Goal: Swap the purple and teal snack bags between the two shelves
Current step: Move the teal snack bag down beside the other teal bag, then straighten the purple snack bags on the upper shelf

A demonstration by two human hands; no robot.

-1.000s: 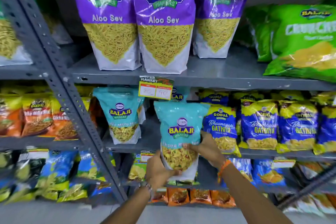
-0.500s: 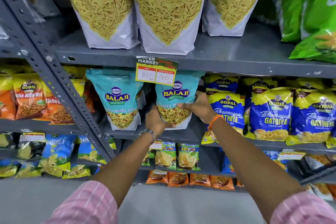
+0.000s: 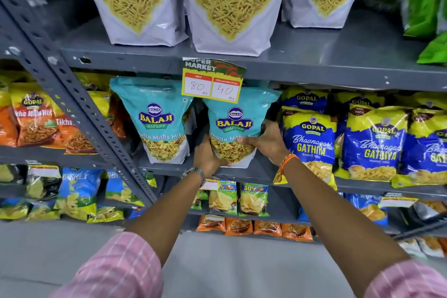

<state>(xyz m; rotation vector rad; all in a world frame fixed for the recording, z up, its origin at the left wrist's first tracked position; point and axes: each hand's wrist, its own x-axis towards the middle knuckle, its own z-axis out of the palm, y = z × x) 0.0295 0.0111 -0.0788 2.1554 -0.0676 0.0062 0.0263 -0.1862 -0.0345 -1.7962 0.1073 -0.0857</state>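
Below the yellow price tag [image 3: 214,82], which hangs from the edge of the upper shelf [image 3: 314,65], both hands hold one teal snack bag [image 3: 238,126] that stands upright on the lower shelf [image 3: 256,172]. Above the tag, three big bags [image 3: 232,7] with yellow noodle pictures and white bottoms stand in a row on the upper shelf; their tops are cut off by the frame, so their purple colour does not show. Right of the tag, on the lower shelf, blue and yellow Gopal bags [image 3: 372,143] stand in a row, and the nearest one is just beside the held bag. Left of the tag and lower, a second teal bag [image 3: 158,121] stands free on the same shelf, close to the held one. The left hand [image 3: 208,155] has its grip closed on the bottom left corner of the held bag, and a wristwatch [image 3: 194,173] is on that wrist. The right hand [image 3: 267,141] grips the right side, thumb across the front, and an orange thread band [image 3: 286,161] is on that wrist.
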